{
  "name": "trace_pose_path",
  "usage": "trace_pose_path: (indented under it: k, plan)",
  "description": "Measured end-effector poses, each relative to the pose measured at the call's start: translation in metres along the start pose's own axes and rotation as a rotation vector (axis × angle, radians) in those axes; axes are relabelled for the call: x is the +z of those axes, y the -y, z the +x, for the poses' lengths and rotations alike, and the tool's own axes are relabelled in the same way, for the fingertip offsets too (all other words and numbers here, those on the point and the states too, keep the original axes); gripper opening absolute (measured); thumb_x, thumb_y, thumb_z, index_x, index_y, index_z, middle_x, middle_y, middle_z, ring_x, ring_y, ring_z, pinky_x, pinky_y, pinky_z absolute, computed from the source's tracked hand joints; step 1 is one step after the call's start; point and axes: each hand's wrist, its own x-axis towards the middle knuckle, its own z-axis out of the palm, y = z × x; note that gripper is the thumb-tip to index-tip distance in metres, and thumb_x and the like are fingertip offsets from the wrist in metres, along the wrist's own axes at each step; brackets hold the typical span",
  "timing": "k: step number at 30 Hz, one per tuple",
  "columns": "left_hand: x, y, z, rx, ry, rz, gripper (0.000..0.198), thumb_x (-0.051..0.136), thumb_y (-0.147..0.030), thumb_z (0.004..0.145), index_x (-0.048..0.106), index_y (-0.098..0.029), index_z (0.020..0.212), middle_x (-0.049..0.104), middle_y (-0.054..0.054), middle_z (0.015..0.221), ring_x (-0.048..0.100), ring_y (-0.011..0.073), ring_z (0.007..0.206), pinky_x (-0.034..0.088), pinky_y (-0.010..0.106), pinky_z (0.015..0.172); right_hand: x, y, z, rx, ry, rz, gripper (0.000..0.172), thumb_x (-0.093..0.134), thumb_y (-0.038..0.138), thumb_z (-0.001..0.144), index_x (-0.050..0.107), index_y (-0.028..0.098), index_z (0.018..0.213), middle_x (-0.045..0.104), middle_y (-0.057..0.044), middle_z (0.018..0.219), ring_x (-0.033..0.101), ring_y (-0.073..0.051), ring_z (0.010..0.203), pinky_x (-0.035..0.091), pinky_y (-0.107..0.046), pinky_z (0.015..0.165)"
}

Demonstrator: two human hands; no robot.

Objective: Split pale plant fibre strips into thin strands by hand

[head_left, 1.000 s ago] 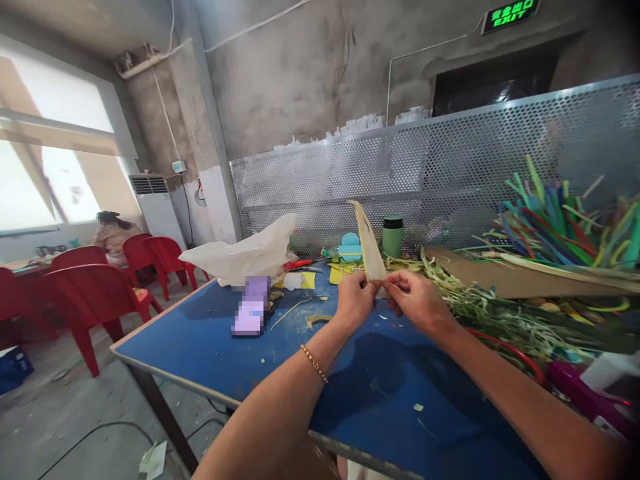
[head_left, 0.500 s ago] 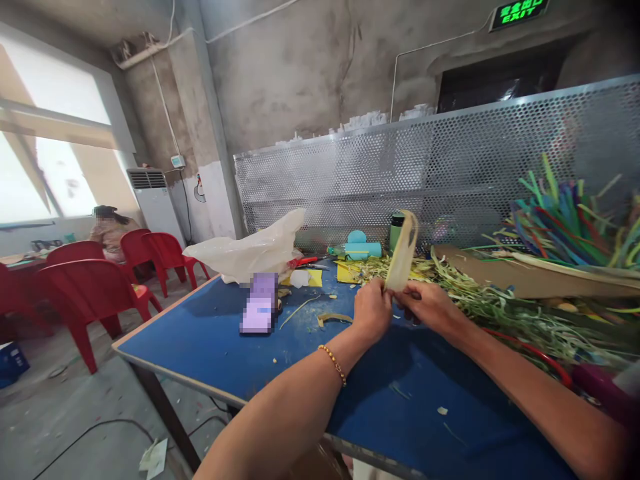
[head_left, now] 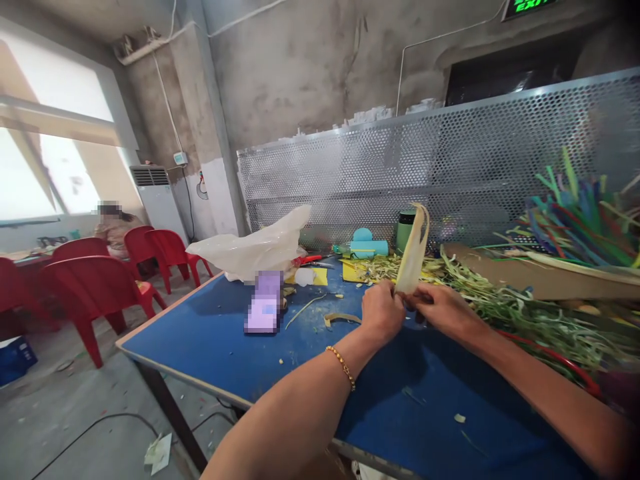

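A pale yellow husk-like strip stands upright above the blue table, its narrow top curled over. Its lower end is pinched in the fingers of my left hand, which wears a beaded bracelet on the wrist. From the right, my right hand grips the same lower end, fingers bent and close to the left ones. A short curved dry piece lies on the table left of my left hand. Heaped green and yellow strips spread behind and to the right of my right hand.
On the blue table are a phone, a plastic bag, red-handled scissors, a light blue object and a dark green bottle. Coloured strips stand at the right. Red chairs and a seated person are at left.
The view has shifted slightly, so most things appear a little further right. Both hands keep their grip on the pale strip, with little visible change between them.
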Motion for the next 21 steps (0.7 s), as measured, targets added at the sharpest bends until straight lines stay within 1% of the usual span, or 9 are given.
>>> trace_pose_path:
  k: [4, 7, 11, 15, 21]
  plan:
    - [0.002, 0.001, 0.0, -0.001, 0.025, 0.023, 0.017, 0.047, -0.025, 0.085, 0.063, -0.019, 0.085, 0.072, 0.011, 0.09, 0.066, 0.0227, 0.085, 0.045, 0.031, 0.072, 0.003, -0.008, 0.002, 0.028, 0.044, -0.04, 0.019, 0.052, 0.029, 0.076, 0.057, 0.02, 0.06, 0.063, -0.001, 0.052, 0.061, -0.017, 0.048, 0.041, -0.025, 0.05]
    - [0.003, 0.002, 0.0, -0.008, 0.042, 0.046, 0.016, 0.048, -0.023, 0.084, 0.063, -0.019, 0.087, 0.072, 0.011, 0.092, 0.066, 0.0233, 0.087, 0.046, 0.031, 0.073, 0.004, -0.008, 0.003, 0.014, 0.042, -0.094, 0.016, 0.051, 0.024, 0.073, 0.059, 0.02, 0.06, 0.065, -0.001, 0.053, 0.061, -0.017, 0.051, 0.041, -0.026, 0.051]
    - [0.001, 0.001, 0.0, -0.004, 0.063, 0.088, 0.018, 0.048, -0.025, 0.083, 0.064, -0.019, 0.089, 0.072, 0.012, 0.093, 0.066, 0.0246, 0.088, 0.047, 0.032, 0.075, 0.003, -0.002, 0.001, 0.007, 0.042, -0.118, 0.014, 0.053, 0.024, 0.072, 0.062, 0.02, 0.061, 0.067, -0.001, 0.056, 0.062, -0.017, 0.053, 0.041, -0.026, 0.052]
    - [-0.002, 0.0, -0.001, 0.031, 0.067, 0.124, 0.02, 0.045, -0.023, 0.084, 0.064, -0.017, 0.09, 0.072, 0.015, 0.095, 0.067, 0.027, 0.09, 0.047, 0.034, 0.075, 0.002, 0.003, -0.002, 0.036, 0.04, -0.065, 0.015, 0.052, 0.022, 0.073, 0.061, 0.02, 0.06, 0.065, 0.0, 0.053, 0.061, -0.016, 0.049, 0.041, -0.025, 0.051]
    - [-0.004, -0.001, -0.002, 0.032, 0.058, 0.126, 0.02, 0.046, -0.024, 0.085, 0.063, -0.018, 0.091, 0.072, 0.015, 0.093, 0.067, 0.0258, 0.088, 0.047, 0.033, 0.073, 0.0, 0.007, -0.005, 0.041, 0.04, -0.035, 0.019, 0.05, 0.021, 0.072, 0.063, 0.02, 0.058, 0.064, 0.001, 0.05, 0.059, -0.015, 0.045, 0.04, -0.024, 0.048]
